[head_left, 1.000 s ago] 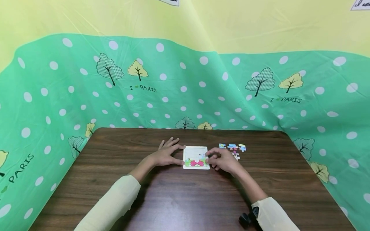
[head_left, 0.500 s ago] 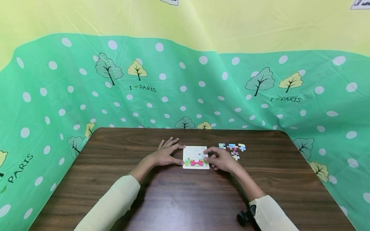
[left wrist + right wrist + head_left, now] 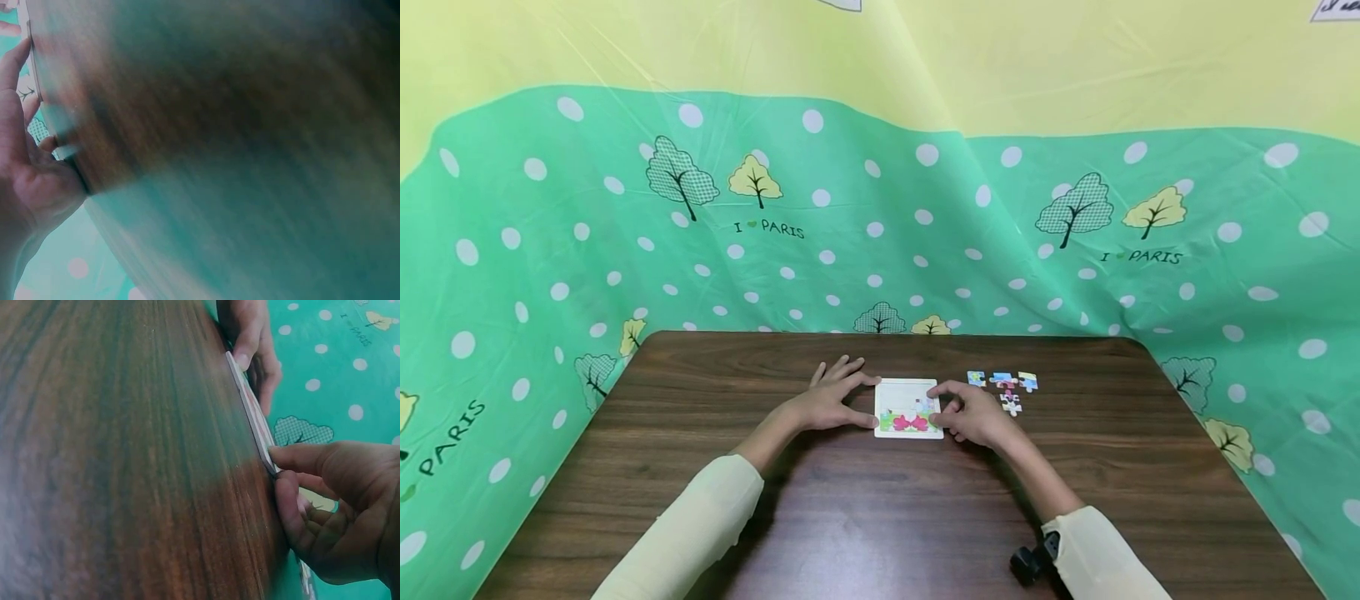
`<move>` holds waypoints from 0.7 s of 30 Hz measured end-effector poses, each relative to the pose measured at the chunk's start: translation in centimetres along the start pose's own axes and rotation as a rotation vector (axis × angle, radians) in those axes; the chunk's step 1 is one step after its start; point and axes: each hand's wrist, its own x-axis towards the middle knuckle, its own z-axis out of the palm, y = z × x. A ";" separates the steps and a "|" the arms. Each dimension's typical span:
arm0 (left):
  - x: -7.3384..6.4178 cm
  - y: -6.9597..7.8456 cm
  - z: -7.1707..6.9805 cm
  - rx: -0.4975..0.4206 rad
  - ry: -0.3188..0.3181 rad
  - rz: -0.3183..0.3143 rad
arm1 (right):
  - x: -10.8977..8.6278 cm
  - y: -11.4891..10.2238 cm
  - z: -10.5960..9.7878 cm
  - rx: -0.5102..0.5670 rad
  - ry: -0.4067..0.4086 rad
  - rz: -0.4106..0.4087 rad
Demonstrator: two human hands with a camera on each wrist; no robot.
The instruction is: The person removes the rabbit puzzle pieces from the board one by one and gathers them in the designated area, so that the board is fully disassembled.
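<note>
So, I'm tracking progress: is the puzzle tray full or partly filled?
Partly filled: coloured pieces cover the near part of the puzzle tray, its far part is mostly white, and loose pieces lie to its right.

Puzzle board (image 3: 897, 395): white rim (image 3: 910, 434), pink-green print (image 3: 911, 423); table (image 3: 850, 525) brown; curtain (image 3: 850, 200) yellow above, white-dotted green below.

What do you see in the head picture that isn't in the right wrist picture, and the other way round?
Only the head view shows the left sleeve, the right sleeve and the yellow upper part of the backdrop.

Only the right wrist view shows the puzzle board up close and nearly side-on.

Both show the left hand and right hand at opposite sides of the board, plus the brown table and the green dotted cloth.
</note>
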 end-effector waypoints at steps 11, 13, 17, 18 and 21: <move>-0.7 1.0 -0.7 -0.034 -0.004 0.008 | 0.1 -0.5 0.0 -0.011 0.003 0.019; -0.9 1.3 -0.9 -0.032 -0.009 -0.002 | 0.2 -0.6 0.0 0.001 -0.001 0.015; -0.6 1.0 -0.5 -0.009 -0.008 -0.016 | 0.2 -0.7 0.0 0.012 -0.005 0.001; -0.4 0.8 -0.4 0.003 -0.010 -0.021 | 0.2 -0.7 0.0 0.011 -0.003 -0.003; -0.1 0.3 -0.1 0.008 -0.005 -0.016 | 0.2 -0.6 0.0 0.009 0.003 -0.015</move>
